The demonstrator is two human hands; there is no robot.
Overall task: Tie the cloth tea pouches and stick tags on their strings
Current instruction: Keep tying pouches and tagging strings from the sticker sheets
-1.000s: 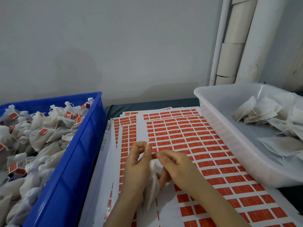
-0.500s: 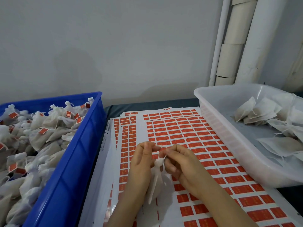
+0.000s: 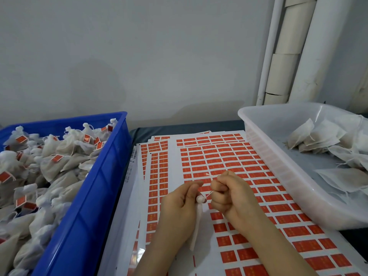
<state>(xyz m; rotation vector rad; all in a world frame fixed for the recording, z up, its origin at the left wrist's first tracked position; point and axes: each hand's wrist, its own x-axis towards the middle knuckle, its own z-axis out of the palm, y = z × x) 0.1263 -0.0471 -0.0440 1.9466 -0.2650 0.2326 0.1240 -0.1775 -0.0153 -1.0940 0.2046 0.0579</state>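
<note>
Pouch (image 3: 197, 220) pinched in left hand (image 3: 179, 210), right hand (image 3: 231, 198) gripping its string (image 3: 208, 195); blue bin (image 3: 95, 196) holds tagged pouches.

White pouches (image 3: 49, 168) with red tags fill a blue bin (image 3: 95, 188); red-gridded sticker sheets (image 3: 229, 160) alongside.

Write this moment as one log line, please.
step: tying pouch | left hand: holds pouch | right hand: pulls string taut | tag: not on yet

Left hand (image 3: 179, 208): back toward the camera, thumb and forefinger pinched together at the top.
Right hand (image 3: 232, 196): curled into a closed fist, knuckles facing left.
Spacing: fists just apart.
</note>
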